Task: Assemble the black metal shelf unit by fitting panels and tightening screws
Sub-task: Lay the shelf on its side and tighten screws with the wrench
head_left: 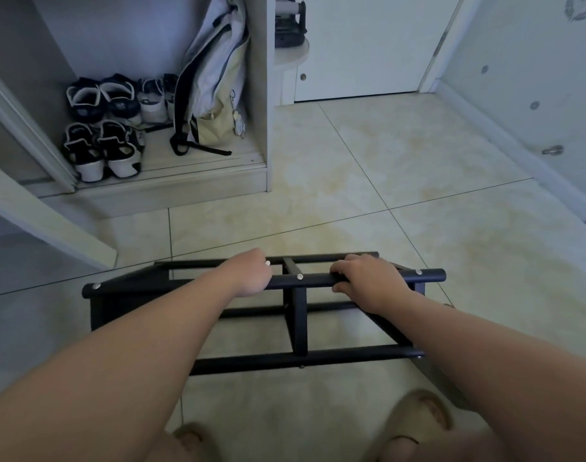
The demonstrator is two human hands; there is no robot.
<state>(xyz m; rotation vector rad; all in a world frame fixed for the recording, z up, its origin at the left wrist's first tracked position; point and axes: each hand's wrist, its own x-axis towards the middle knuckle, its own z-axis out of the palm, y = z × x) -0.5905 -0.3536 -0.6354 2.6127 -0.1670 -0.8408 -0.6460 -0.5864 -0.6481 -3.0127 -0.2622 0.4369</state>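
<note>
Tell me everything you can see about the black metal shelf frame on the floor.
The black metal shelf frame is an open, matte skeleton of round tubes and flat crossbars, joined by silver screw heads. It appears to rest on the pale tiled floor. The left hand and right hand both grip its nearer top tube.

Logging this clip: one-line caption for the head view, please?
Left hand and right hand grip the top bar of a black shelf frame on the tiled floor.

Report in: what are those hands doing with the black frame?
Left hand and right hand both grip the top bar. Shelf frame stands on the tile floor. Shoes and bag apart, back in the closet.
</note>
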